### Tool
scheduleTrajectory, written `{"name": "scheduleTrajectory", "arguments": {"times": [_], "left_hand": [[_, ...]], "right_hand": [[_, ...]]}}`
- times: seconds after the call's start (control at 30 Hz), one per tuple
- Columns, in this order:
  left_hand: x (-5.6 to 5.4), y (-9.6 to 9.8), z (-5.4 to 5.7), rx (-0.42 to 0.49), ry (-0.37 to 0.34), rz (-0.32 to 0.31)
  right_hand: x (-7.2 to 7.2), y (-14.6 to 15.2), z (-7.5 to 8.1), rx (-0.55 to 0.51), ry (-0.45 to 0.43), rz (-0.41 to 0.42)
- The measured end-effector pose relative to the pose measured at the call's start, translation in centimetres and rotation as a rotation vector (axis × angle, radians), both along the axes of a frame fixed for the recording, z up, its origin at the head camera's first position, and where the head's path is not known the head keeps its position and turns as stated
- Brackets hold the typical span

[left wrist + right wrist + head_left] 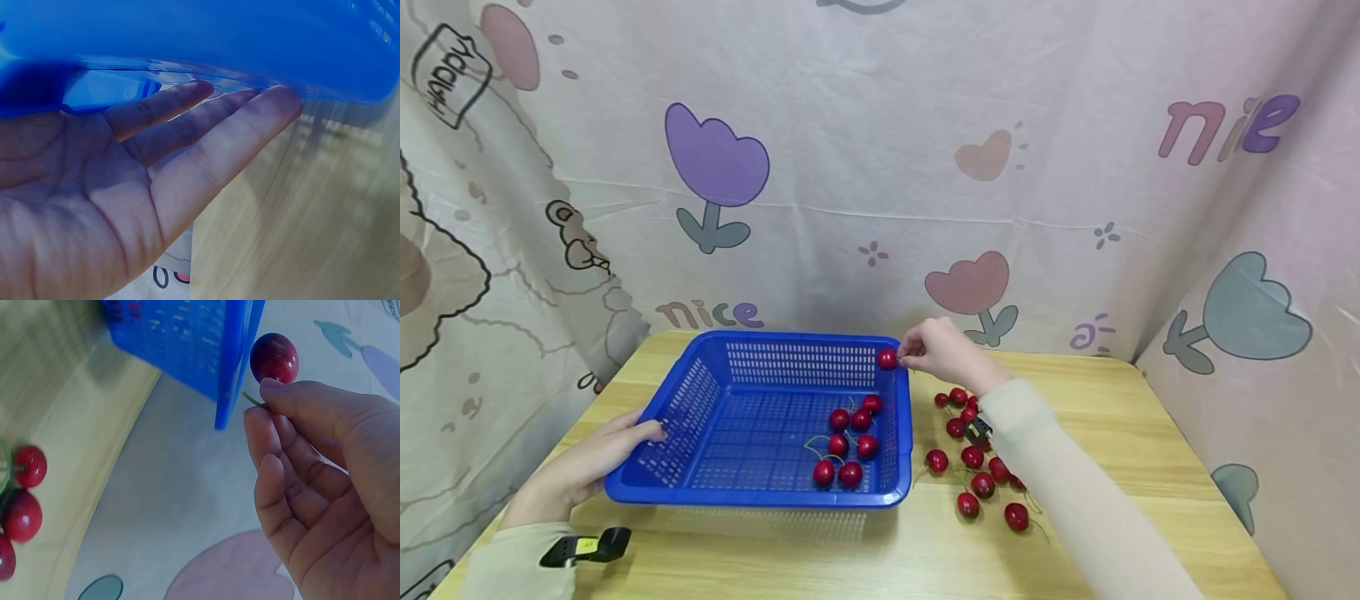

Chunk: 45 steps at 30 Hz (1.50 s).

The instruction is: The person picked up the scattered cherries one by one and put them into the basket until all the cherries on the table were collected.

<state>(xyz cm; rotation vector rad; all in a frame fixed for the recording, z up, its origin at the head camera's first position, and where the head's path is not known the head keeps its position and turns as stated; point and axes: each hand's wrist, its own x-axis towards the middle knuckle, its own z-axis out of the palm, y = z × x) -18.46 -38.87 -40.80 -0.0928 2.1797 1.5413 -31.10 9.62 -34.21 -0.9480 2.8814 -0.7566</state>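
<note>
My right hand point(946, 352) is at the basket's far right corner and pinches a red cherry point(275, 358) by its stem between thumb and index finger. In the head view this cherry overlaps the inner corner of the blue plastic basket point(760, 498). My left hand point(597, 457) holds the basket's left side, thumb over the rim and fingers point(212, 150) stretched along the underside. Inside the basket, several cherries point(838, 445) with stems lie toward the right. More loose cherries point(982, 484) are spread on the table to the right, some hidden behind my right forearm.
The light wood table point(1120, 433) ends at a patterned cloth backdrop point(850, 167) behind it and at both sides. A dark wrist camera point(597, 547) sits on my left sleeve. Another small camera point(977, 431) is on the right wrist, above the loose cherries.
</note>
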Motion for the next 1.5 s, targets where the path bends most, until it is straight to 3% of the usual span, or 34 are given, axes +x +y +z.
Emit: {"name": "scheduleTrajectory", "arguments": {"times": [0.43,0.6,0.97,1.17,1.33,1.5], "left_hand": [[0.1,0.1,0.0,-0.034,-0.004,0.027],[0.1,0.0,0.1,-0.026,-0.005,0.021],[-0.1,0.5,0.2,-0.03,-0.001,0.023],[0.0,0.3,0.2,-0.041,-0.003,0.026],[0.2,0.1,0.2,-0.061,0.003,0.035],[0.2,0.2,0.2,-0.05,0.004,0.029]], "right_hand": [[0.5,-1.9,-0.9,-0.008,-0.015,0.027],[0.3,-1.2,-0.7,-0.021,0.006,0.039],[-0.5,2.4,-0.7,-0.007,0.007,-0.04],[-0.7,3.8,-1.6,0.061,-0.077,-0.072],[-0.3,4.4,-2.5,0.177,-0.183,-0.113],[0.1,4.9,-3.3,0.274,-0.231,-0.13]]}}
